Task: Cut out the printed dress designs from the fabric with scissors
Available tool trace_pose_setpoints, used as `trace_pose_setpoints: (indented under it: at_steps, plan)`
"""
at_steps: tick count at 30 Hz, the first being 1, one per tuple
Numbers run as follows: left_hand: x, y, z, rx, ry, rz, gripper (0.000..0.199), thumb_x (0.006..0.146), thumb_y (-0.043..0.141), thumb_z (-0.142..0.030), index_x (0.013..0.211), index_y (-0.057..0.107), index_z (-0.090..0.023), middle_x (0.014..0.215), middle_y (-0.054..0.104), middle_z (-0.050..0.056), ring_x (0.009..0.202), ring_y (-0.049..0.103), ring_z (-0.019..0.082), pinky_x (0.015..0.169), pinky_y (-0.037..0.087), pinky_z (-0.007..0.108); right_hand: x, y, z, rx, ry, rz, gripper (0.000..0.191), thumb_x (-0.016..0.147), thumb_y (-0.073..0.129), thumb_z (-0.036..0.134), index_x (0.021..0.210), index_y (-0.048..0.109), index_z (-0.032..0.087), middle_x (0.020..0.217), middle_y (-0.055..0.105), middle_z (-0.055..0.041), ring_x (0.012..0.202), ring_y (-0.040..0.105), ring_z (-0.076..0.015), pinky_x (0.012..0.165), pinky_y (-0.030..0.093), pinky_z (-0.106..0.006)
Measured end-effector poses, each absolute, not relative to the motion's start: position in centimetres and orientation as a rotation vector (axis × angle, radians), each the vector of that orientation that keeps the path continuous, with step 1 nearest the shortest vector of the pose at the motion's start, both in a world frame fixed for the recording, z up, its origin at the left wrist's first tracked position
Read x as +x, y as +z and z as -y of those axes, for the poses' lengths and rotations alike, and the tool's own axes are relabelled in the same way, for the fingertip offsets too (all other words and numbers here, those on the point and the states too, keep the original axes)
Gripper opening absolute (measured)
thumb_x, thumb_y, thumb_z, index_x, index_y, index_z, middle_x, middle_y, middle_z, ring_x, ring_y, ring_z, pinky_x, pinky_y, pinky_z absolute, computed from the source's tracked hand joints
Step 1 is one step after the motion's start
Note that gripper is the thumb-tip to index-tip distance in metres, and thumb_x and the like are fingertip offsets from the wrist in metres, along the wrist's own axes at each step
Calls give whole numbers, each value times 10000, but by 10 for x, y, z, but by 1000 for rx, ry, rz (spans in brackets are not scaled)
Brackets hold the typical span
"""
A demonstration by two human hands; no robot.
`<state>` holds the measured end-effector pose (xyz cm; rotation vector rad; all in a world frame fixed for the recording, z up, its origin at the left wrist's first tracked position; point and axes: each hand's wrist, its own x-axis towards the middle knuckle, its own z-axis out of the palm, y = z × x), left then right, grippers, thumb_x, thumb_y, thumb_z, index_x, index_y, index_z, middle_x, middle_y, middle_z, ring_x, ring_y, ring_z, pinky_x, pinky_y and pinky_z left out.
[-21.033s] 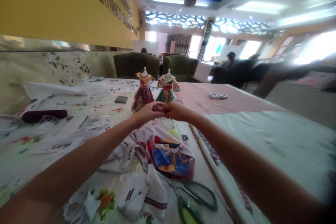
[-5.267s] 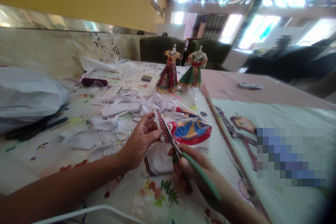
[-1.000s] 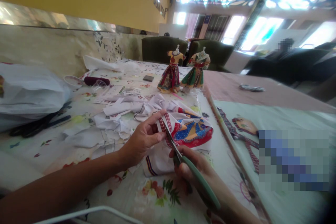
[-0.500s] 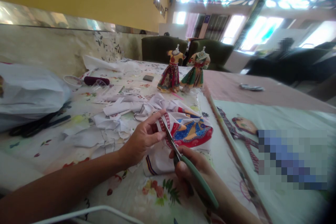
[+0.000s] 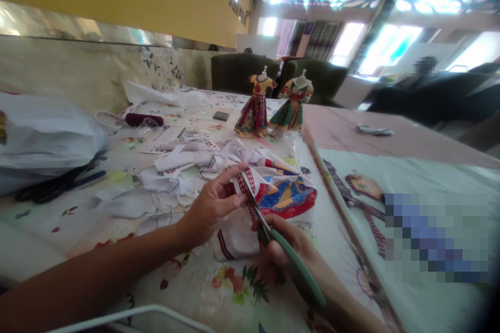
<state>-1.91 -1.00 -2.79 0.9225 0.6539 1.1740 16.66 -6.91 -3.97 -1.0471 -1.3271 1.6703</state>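
My left hand (image 5: 219,200) pinches the edge of a printed white fabric (image 5: 279,195) with red, blue and yellow patterns, beside its red-and-white border strip. In my right hand (image 5: 287,247) is a pair of green-handled scissors (image 5: 299,268), thumb and fingers wrapped round the handles. The blades lie along the border strip, with the tips close to my left thumb. Part of the handles is hidden by my fingers. White cloth with a dark striped edge (image 5: 222,244) lies below the blades.
White scraps (image 5: 167,182) are heaped left of the fabric. Two small dressed doll forms (image 5: 255,106) stand behind. A white bag (image 5: 47,132), black-handled scissors (image 5: 42,190), a dark red case (image 5: 144,119) and cut printed pieces (image 5: 365,187) lie around. A white cable (image 5: 144,309) crosses in front.
The right hand's fingers and the scissor handles have shifted very slightly. My left hand keeps its pinch on the fabric, and the surroundings look the same.
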Motion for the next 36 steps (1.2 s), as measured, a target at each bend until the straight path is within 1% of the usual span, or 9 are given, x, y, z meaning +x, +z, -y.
trace_pose_setpoints:
  at_steps: [4, 10, 17, 21, 25, 31, 36]
  plan:
    - [-18, -28, 10, 921, 1176, -654, 705, 738, 820, -151, 1403, 592, -204, 1066, 759, 58, 917, 666, 148, 899, 498, 283, 167, -39, 71, -1055, 1668, 1328, 608, 750, 726, 709, 1000, 535, 189, 594, 471, 73, 437, 446, -78, 417, 360, -184]
    - [-18, -28, 11, 960, 1154, -661, 759, 760, 807, -170, 1461, 518, -179, 1046, 760, 57, 917, 669, 142, 886, 501, 265, 166, -38, 70, -1078, 1667, 1330, 615, 749, 730, 708, 1017, 564, 179, 621, 456, 79, 430, 411, -59, 409, 355, -177]
    - [-18, -28, 11, 961, 1158, -672, 782, 757, 807, -170, 1476, 499, -178, 1090, 750, 56, 944, 660, 137, 906, 494, 260, 166, -42, 69, -1102, 1659, 1333, 578, 772, 725, 682, 1011, 572, 178, 592, 459, 86, 407, 423, -58, 392, 342, -167]
    - [-19, -30, 11, 963, 1159, -664, 775, 755, 807, -165, 1470, 512, -195, 1124, 744, 63, 982, 656, 146, 919, 491, 262, 166, -42, 70, -1098, 1667, 1323, 586, 771, 722, 687, 1012, 565, 176, 564, 457, 94, 389, 419, -57, 379, 329, -160]
    - [-19, -30, 10, 956, 1164, -649, 765, 749, 809, -160, 1459, 525, -197, 1083, 752, 60, 969, 657, 145, 910, 489, 259, 165, -42, 72, -1110, 1665, 1316, 580, 774, 717, 691, 996, 559, 179, 520, 446, 104, 372, 390, -56, 365, 307, -157]
    - [-20, -29, 8, 961, 1187, -711, 630, 786, 791, -198, 1386, 600, -199, 1049, 755, 50, 905, 660, 139, 875, 496, 263, 165, -44, 71, -1114, 1652, 1350, 585, 779, 703, 705, 994, 560, 179, 524, 455, 98, 370, 389, -53, 362, 279, -156]
    - [-19, -28, 8, 923, 1177, -663, 692, 739, 825, -154, 1389, 594, -205, 997, 766, 36, 878, 670, 130, 852, 505, 257, 166, -39, 68, -1109, 1648, 1355, 651, 700, 752, 732, 995, 567, 181, 587, 469, 79, 441, 440, -71, 409, 325, -174]
